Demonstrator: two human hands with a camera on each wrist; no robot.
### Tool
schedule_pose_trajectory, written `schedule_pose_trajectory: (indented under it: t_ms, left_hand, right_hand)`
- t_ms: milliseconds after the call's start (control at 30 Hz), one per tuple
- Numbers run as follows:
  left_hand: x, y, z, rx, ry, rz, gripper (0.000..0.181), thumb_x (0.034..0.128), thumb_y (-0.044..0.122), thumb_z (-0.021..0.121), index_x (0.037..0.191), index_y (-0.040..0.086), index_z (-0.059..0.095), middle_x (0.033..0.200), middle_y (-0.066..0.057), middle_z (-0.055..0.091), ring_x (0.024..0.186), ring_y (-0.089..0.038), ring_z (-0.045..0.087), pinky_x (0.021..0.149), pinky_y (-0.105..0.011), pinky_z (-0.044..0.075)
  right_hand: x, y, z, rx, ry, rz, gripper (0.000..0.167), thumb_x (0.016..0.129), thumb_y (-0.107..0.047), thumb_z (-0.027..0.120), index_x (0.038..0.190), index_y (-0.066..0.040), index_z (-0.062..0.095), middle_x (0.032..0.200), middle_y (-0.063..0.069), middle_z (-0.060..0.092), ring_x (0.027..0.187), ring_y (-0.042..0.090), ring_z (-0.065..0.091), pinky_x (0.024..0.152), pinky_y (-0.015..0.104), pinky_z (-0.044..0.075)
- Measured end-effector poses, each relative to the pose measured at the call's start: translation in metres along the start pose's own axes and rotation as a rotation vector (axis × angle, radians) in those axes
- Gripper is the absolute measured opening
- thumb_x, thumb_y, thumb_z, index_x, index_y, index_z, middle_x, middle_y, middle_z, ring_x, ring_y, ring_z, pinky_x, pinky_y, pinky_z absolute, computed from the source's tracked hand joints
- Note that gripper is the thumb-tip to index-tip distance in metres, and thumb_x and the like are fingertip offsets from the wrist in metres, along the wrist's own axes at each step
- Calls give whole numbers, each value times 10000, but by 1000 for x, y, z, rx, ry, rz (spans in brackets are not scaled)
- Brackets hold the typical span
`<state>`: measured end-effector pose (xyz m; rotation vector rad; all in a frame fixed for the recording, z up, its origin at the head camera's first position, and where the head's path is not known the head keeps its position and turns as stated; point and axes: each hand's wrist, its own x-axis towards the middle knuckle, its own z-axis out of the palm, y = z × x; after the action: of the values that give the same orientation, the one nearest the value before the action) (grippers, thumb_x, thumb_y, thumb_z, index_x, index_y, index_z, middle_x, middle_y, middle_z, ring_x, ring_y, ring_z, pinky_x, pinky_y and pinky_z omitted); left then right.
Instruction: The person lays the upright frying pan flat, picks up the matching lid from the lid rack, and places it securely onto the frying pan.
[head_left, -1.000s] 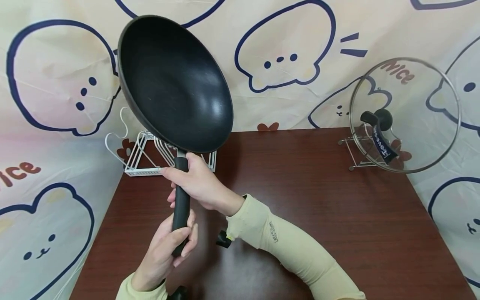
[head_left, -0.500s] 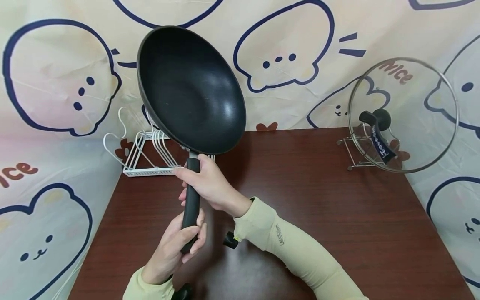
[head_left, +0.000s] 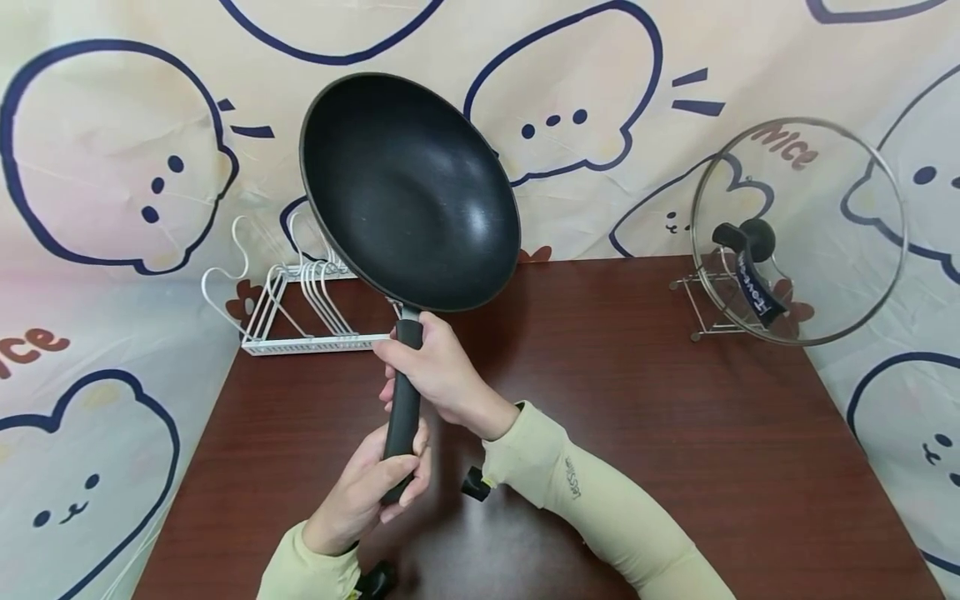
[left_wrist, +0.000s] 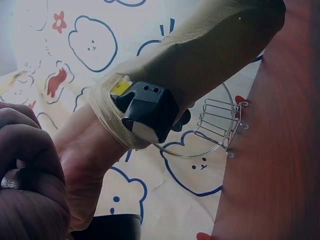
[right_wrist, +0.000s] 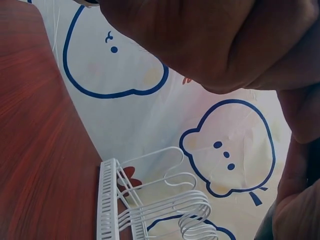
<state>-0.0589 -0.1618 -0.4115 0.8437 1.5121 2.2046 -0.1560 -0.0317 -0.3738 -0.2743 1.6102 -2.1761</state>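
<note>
A black pan point(head_left: 411, 192) is held up off the table in the head view, tilted so its inside faces the camera. Its dark handle point(head_left: 406, 408) points down toward the person. The left hand point(head_left: 372, 483) grips the lower end of the handle, fingers curled round it. Higher up, just under the pan's rim, the right hand point(head_left: 446, 375) grips the same handle with its thumb across the front. In the left wrist view part of the pan point(left_wrist: 112, 227) shows below the right wrist. The left hand's curled fingers point(left_wrist: 30, 170) fill that view's left edge.
A white wire rack point(head_left: 315, 342) stands at the table's back left, partly behind the pan; the right wrist view also shows the rack point(right_wrist: 107, 200). At the back right, a glass lid point(head_left: 840, 329) with a black knob leans upright on a small metal rack point(head_left: 701, 312).
Both hands have carried the pan to the right and slightly down, uncovering more of the white rack. Their grips on the handle look the same.
</note>
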Motion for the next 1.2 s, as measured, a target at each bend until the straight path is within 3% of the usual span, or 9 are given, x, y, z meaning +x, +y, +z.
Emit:
schedule_pose_trajectory:
  t_ms: [500, 867, 1200]
  left_hand:
    - [6, -9, 3, -159, -74, -25, 189, 974, -78, 275, 1052, 36, 405, 645, -173, 364, 362, -236, 231, 279, -258, 222]
    - [14, -13, 3, -163, -143, -17, 27, 984, -82, 301, 1008, -86, 289, 641, -189, 379, 360, -246, 266, 280, -274, 246]
    - [19, -18, 4, -156, -167, -58, 65, 990, -78, 300, 1047, -74, 331, 652, -185, 376, 365, -248, 271, 288, -276, 252]
  right_hand:
    - [-9, 3, -12, 7, 29, -36, 268, 978, -109, 667, 1184, -61, 504, 759, 90, 612, 539, 194, 702, 604, 413, 633]
    - [-14, 2, -21, 5, 49, -71, 369, 974, -119, 682, 1243, 37, 482, 762, 81, 606, 537, 188, 699, 612, 402, 634]
    - [-17, 6, -31, 6, 109, -43, 313, 968, -131, 696, 1190, -19, 505, 767, 80, 592, 525, 194, 691, 620, 349, 627]
